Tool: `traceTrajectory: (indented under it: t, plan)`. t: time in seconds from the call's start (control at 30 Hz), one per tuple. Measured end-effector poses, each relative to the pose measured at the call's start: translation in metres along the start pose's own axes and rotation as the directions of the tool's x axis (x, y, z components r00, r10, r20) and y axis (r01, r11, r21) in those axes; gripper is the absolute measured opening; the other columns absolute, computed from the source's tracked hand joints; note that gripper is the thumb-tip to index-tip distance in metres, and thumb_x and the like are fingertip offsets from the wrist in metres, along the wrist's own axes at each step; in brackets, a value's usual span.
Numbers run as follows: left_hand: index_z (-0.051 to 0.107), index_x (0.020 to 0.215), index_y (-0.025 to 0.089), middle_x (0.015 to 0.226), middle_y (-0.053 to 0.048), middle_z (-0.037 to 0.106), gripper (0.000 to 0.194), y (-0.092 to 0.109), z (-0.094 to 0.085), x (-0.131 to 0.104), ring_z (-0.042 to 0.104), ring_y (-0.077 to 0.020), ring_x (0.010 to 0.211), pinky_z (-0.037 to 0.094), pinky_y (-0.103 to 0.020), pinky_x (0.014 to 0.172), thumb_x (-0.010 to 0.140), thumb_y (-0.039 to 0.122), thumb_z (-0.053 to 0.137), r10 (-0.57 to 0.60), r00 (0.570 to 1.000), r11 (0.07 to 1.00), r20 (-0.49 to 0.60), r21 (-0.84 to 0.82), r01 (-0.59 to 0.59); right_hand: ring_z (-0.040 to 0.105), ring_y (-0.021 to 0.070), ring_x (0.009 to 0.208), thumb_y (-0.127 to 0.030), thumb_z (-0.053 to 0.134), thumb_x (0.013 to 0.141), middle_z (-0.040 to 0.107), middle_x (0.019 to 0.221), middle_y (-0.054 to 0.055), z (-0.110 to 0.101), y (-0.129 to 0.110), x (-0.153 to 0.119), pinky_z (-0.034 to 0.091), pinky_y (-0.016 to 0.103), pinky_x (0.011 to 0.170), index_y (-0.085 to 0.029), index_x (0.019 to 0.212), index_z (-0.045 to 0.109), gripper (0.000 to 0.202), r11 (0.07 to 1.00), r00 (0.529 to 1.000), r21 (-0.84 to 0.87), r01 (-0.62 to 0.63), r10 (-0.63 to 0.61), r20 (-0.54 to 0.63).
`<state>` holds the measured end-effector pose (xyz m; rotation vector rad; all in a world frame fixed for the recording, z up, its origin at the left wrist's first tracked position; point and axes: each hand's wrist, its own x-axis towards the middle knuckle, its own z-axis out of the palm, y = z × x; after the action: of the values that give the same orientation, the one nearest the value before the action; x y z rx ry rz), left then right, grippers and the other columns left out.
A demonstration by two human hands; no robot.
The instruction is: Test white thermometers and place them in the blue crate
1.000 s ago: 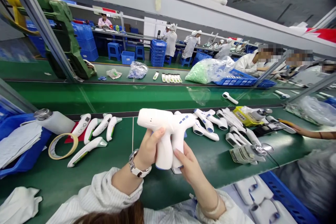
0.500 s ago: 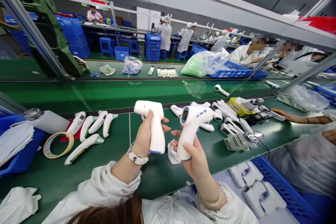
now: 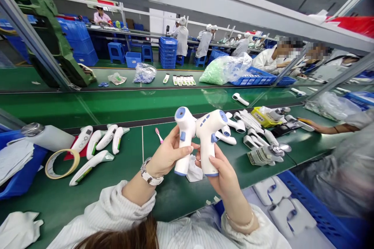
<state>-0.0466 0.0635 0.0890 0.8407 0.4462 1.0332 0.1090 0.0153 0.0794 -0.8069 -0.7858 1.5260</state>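
My left hand is closed around the handle of a white infrared thermometer with a blue trigger and a blue-rimmed sensor end. In my right hand is a second white infrared thermometer, its blue buttons on top and its sensor end pointing up to the right. Both are held upright side by side above the green bench, their heads close together; I cannot tell if they touch. Behind them on the bench lies a crumpled white cloth, partly hidden. A pink toothbrush-like brush rests beyond my left hand.
Several thermometers and a tape roll lie at left, near a blue bin. At right are more thermometers, a yellow tray, a pump bottle, a co-worker's hand and a blue crate of thermometers.
Both thermometers have been turned so their sensor ends face up. My left hand has moved right, bringing the two together, and the pink brush is now more exposed.
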Motion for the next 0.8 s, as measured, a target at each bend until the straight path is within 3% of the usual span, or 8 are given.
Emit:
traceTrajectory:
  t: [0.13,0.23,0.33,0.4,0.47,0.63,0.8]
  plan:
    - [0.053,0.112,0.022,0.104,-0.004,0.059,0.045,-0.004,0.006,0.000,0.058,-0.0113,0.076,0.047,-0.023,0.069,0.070,0.020,0.072,0.055,0.990,0.996,-0.132,0.074,-0.046,0.055,0.0125,0.072,-0.032,0.056,0.081,0.063,0.091,0.003,0.005,0.006,-0.001,0.048,0.022,0.060,-0.024,0.114,0.059,0.034,0.995,0.998,0.076,0.060,-0.060,-0.002]
    - [0.042,0.129,0.029,0.114,-0.003,0.054,0.066,-0.004,0.011,-0.003,0.056,-0.0120,0.079,0.048,-0.023,0.068,0.070,0.007,0.061,0.047,0.988,0.999,-0.147,0.016,-0.045,0.056,0.0120,0.073,-0.029,0.055,0.083,0.064,0.105,0.003,0.009,0.012,-0.001,0.048,0.023,0.062,-0.027,0.128,0.048,0.046,0.997,0.998,0.059,0.049,-0.046,-0.042]
    - [0.031,0.136,0.032,0.118,-0.004,0.053,0.080,-0.001,0.015,-0.005,0.057,-0.0198,0.094,0.050,-0.032,0.076,0.065,-0.001,0.049,-0.018,0.995,0.994,-0.097,-0.111,0.007,0.059,0.0153,0.097,-0.026,0.058,0.082,0.055,0.128,0.001,0.013,0.015,-0.002,0.048,0.028,0.082,-0.030,0.131,0.044,0.051,0.998,0.997,0.015,0.055,-0.054,-0.050]
    - [0.030,0.137,0.030,0.119,-0.005,0.053,0.080,0.002,0.015,-0.006,0.054,-0.0239,0.105,0.046,-0.038,0.087,0.066,-0.001,0.048,-0.024,0.996,0.989,-0.089,-0.148,0.011,0.048,0.0180,0.119,-0.027,0.059,0.082,0.048,0.136,-0.002,0.015,0.017,-0.004,0.041,0.032,0.098,-0.033,0.129,0.046,0.049,0.996,0.995,0.012,0.093,-0.093,-0.021]
    - [0.030,0.137,0.028,0.118,-0.006,0.054,0.078,0.004,0.014,-0.006,0.052,-0.0259,0.109,0.042,-0.042,0.095,0.067,0.000,0.050,-0.022,0.995,0.988,-0.096,-0.153,0.007,0.039,0.0183,0.128,-0.027,0.060,0.082,0.045,0.139,-0.004,0.016,0.017,-0.005,0.035,0.035,0.105,-0.036,0.127,0.047,0.048,0.993,0.993,0.016,0.118,-0.118,0.004]
    - [0.029,0.138,0.029,0.118,-0.007,0.054,0.077,0.007,0.013,-0.007,0.053,-0.0279,0.109,0.043,-0.046,0.093,0.070,0.003,0.054,-0.018,0.998,0.989,-0.065,-0.150,0.008,0.044,0.0196,0.125,-0.028,0.061,0.081,0.047,0.137,-0.001,0.021,0.014,-0.008,0.040,0.037,0.101,-0.035,0.128,0.045,0.050,0.994,0.994,-0.003,0.110,-0.110,-0.024]
    - [0.035,0.135,0.031,0.112,-0.004,0.057,0.076,0.005,0.012,-0.007,0.056,-0.0243,0.103,0.048,-0.038,0.085,0.068,0.002,0.056,-0.021,0.996,0.986,-0.090,-0.169,0.005,0.053,0.0214,0.113,-0.032,0.063,0.078,0.051,0.130,0.003,0.023,0.014,-0.008,0.046,0.036,0.090,-0.032,0.129,0.043,0.054,0.992,0.991,-0.043,0.118,-0.121,-0.060]
